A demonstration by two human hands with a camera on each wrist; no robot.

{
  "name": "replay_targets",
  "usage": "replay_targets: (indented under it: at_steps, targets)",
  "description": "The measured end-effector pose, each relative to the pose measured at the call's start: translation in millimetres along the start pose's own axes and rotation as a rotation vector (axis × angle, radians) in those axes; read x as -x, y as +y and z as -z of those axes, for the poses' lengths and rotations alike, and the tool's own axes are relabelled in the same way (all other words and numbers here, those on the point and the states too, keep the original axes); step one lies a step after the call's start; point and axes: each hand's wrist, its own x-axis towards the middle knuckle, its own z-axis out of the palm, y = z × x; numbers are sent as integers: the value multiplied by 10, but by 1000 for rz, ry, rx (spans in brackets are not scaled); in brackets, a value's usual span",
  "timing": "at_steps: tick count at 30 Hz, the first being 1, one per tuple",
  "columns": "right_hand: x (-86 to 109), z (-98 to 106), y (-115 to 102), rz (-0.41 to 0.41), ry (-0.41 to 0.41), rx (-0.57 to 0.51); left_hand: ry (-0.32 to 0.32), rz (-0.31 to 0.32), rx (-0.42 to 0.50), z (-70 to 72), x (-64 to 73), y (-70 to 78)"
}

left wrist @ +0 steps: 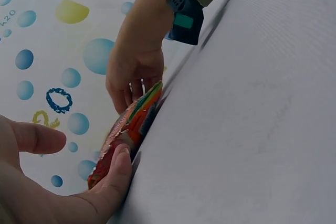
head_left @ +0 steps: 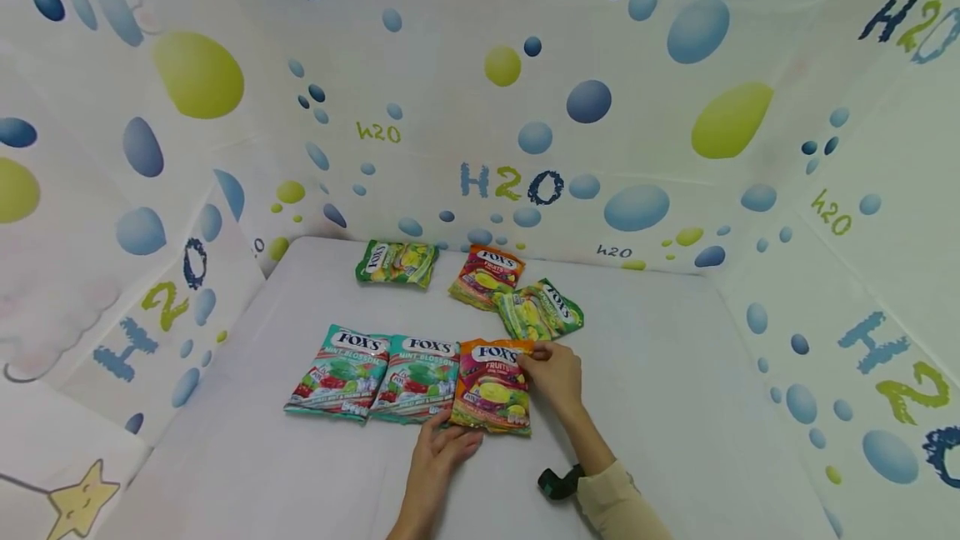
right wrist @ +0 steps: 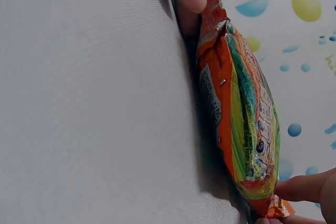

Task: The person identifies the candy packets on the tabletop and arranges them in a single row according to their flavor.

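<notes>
A row of Fox's candy bags lies flat on the table: one teal mint bag (head_left: 341,373) at the left, another teal mint bag (head_left: 417,377) beside it, and an orange fruits bag (head_left: 492,386) at the right end. My right hand (head_left: 555,373) pinches the orange bag's top right corner between thumb and finger; the right wrist view shows this corner grip close up. At the orange bag's lower left edge, my left hand (head_left: 441,457) rests with extended fingers touching it. In the left wrist view its thumb and a finger (left wrist: 118,169) are spread apart.
Behind the row lie a green candy bag (head_left: 397,263), an orange candy bag (head_left: 487,276) and another green candy bag (head_left: 542,309) overlapping it. A dark wrist device (head_left: 561,482) sits at the right wrist. Patterned sheets (head_left: 420,73) wall the table (head_left: 645,440) at back and sides.
</notes>
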Motion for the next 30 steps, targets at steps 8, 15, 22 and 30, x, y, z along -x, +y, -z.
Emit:
replay_targets:
  at_steps: [8, 15, 22, 30]
  targets:
    - [-19, 57, 20, 32, 20, 61, -17, 18, -63, 77, 36, 40]
    - [-77, 110, -36, 70, 57, 66, -41, -7, -123, 195, 43, 160]
    - [-172, 124, -92, 139, 79, 69, -90, -27, -185, 273, -72, 336]
    - [-296, 138, -159, 179, 54, 71, -131, -57, -240, 291, -223, 574]
